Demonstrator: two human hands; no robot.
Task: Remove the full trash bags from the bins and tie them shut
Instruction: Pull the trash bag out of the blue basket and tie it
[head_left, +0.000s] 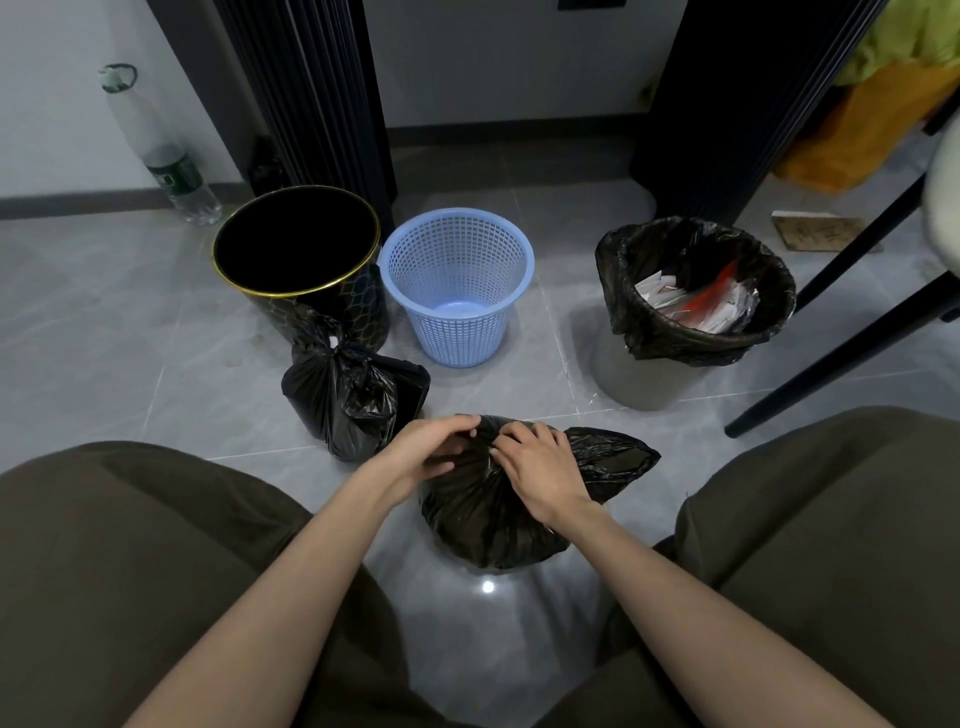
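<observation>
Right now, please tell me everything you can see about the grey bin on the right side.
The grey bin stands upright on the tiled floor, apart from the blue basket. It looks like plain plastic. A black liner is still folded over its rim, open, not tied. Inside lie white papers and a red wrapper. No hand touches it.

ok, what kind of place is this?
Probably a home or small office room: grey tiled floor, a lined waste bin beside black chair legs, and a water bottle against the wall.
</observation>
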